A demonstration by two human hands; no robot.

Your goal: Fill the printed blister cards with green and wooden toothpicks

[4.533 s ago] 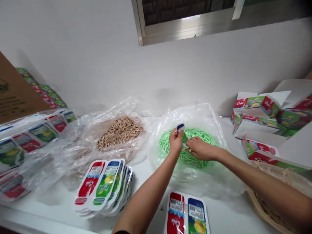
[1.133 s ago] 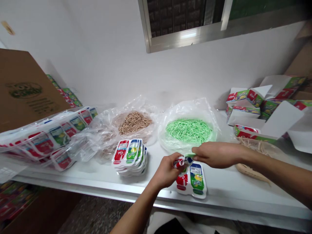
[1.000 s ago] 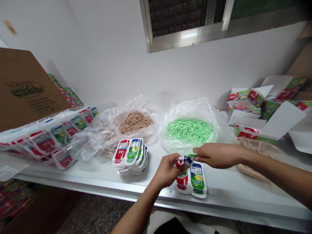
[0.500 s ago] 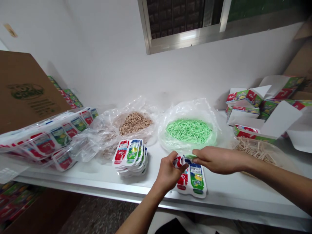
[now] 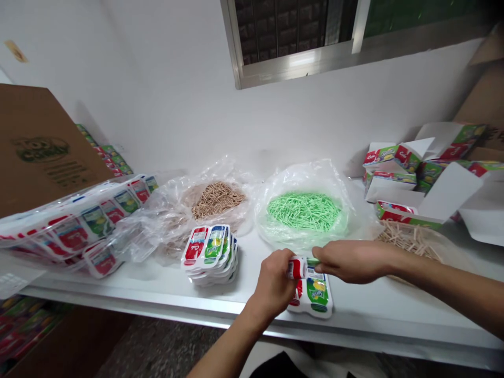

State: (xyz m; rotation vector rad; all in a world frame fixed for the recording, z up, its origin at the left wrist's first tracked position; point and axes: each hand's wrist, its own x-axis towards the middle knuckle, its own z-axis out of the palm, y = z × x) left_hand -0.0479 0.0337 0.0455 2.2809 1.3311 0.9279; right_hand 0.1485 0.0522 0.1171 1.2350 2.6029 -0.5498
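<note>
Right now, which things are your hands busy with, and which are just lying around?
In use: left hand, small pack, right hand, green stick, green stick pile, pack underneath.
Lying about: brown sticks, stack of packs, printed boxes, cardboard box.

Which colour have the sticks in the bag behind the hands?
The sticks are light green, clearest in the head view.

A single camera sits on the person's head, looking forward and down across a white table toward the wall and window. It is close: both forearms enter from the bottom edge (left hand and right hand meet below centre). The wide view takes in a cardboard box far left and cartons far right.
</note>
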